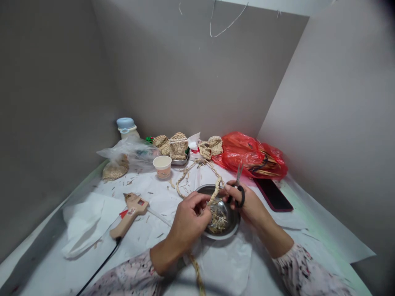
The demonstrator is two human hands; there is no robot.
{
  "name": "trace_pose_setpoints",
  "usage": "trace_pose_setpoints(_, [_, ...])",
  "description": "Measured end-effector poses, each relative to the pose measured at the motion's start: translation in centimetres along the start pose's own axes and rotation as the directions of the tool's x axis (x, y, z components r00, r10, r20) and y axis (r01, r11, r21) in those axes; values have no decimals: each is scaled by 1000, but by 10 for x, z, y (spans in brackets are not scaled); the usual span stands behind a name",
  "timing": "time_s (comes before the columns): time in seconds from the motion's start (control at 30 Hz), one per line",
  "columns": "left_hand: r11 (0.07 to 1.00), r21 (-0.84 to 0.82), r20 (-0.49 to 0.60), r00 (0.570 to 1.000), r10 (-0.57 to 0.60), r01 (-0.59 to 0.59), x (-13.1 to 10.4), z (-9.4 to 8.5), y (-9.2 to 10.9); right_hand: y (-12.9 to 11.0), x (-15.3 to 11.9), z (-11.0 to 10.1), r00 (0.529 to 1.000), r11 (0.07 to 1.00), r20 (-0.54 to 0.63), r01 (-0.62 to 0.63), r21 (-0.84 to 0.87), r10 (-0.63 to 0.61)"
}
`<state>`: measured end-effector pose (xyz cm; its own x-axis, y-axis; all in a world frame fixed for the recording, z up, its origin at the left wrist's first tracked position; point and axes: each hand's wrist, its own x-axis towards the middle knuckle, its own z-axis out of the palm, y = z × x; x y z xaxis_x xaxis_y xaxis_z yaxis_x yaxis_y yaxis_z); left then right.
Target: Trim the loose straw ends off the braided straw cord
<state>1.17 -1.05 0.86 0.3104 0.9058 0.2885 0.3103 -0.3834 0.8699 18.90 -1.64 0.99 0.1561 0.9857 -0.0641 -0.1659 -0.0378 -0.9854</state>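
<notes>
**Braided cord held above the metal bowl**

Well to the left of the bowl, a glue gun is laid on the white-covered tabletop; farther back, a woven piece is partly covered by a clear plastic bag, with a blue-lidded bottle behind. Back-left of the bowl, a paper cup is placed in front of woven straw pieces. At the bowl's left rim, the cord is pinched in the closed grip of the left hand. Straw clippings are contained in the bowl. At its right rim, black-handled scissors are gripped in the right hand, blades pointed upward. Behind the bowl and to the right, a red plastic bag is seen, with a phone laid in front.
</notes>
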Motion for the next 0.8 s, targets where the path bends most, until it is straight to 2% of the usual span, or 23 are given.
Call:
trace_pose_setpoints(0.13, [994, 93, 22, 998, 61, -63, -4, 2, -2, 0, 5, 6, 999, 985, 34, -12, 174, 6])
trace_pose_setpoints(0.27, [986, 116, 62, 991, 117, -124, -6, 1, -1, 6, 4, 11, 997, 977, -19, 81, 196, -79])
trace_pose_setpoints(0.47, [996, 61, 93, 994, 52, -57, -5, -1, 6, 9, 2, 15, 975, 972, -79, 214, 95, -207])
trace_pose_setpoints(0.67, [999, -5, 100, 994, 50, -50, -5, 0, 3, 13, -3, 18, 932, 926, -91, 331, -179, -351])
trace_pose_setpoints(0.8, [998, -65, 93, 996, -5, 11, -5, 1, 1, 13, -3, 18, 906, 883, -80, 380, -276, -415])
